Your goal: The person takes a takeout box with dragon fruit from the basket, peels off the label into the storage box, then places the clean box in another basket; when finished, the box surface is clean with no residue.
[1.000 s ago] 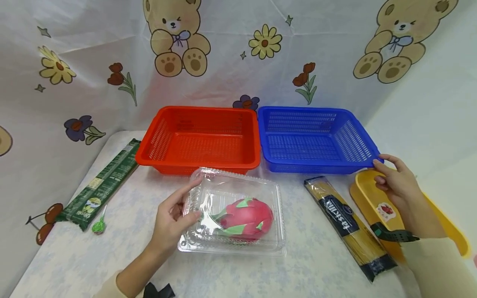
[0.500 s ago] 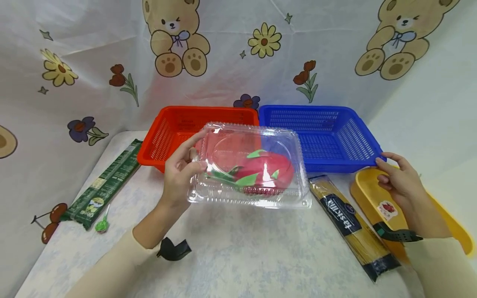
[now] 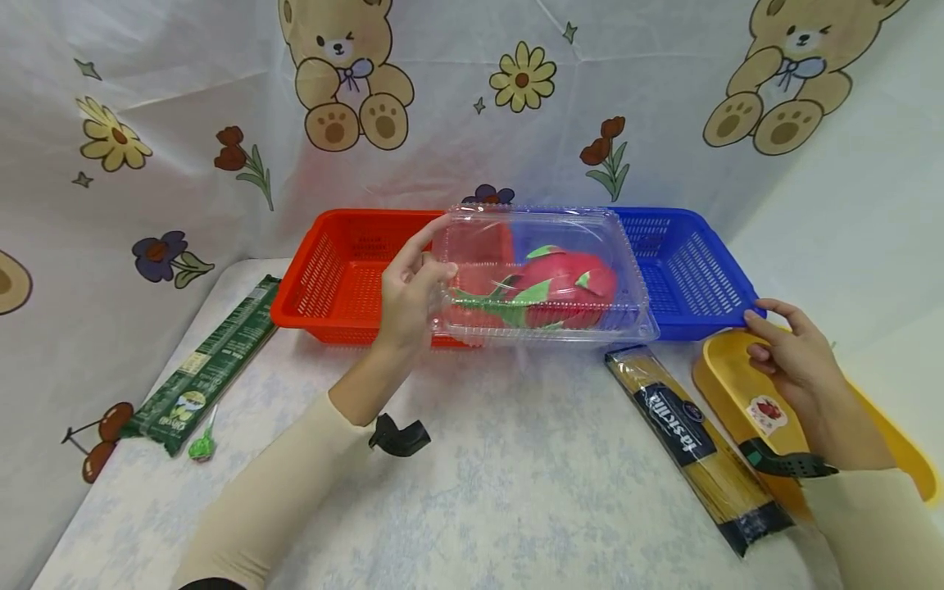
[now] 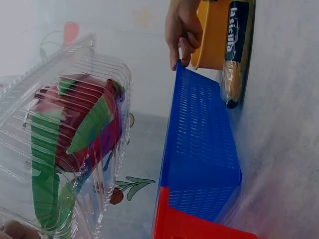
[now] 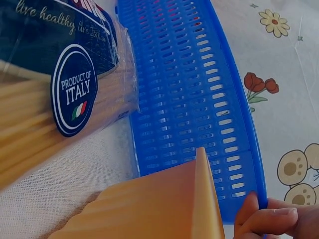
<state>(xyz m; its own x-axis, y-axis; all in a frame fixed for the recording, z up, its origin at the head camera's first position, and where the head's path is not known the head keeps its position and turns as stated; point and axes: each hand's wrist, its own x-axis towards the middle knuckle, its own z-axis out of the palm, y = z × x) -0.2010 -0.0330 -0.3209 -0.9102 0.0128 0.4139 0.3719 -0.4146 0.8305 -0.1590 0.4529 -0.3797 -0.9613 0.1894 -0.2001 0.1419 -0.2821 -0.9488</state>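
My left hand (image 3: pixel 410 299) grips the left edge of a clear plastic clamshell box (image 3: pixel 634 329) between thumb and fingers. Inside the box is a pink dragon fruit (image 3: pixel 574 283) with green tips, also seen through the ridged plastic in the left wrist view. The box is raised, overlapping the red basket (image 3: pixel 335 326) and the blue basket (image 3: pixel 711 283) in the head view. At the blue basket's front right corner, my right hand (image 3: pixel 796 356) pinches the rim; thumb and fingers show there in the right wrist view.
A yellow plastic container (image 3: pixel 723 377) lies under my right hand, beside a pack of spaghetti (image 3: pixel 682 434). On the left lie a long green packet (image 3: pixel 210 360) and a green lollipop (image 3: pixel 201 447). A printed bear cloth (image 3: pixel 442 164) hangs behind the baskets.
My left hand has lifted the box with the dragon fruit off the table's front area, up and rightward toward the blue basket. The right hand keeps its pinch on the rim.
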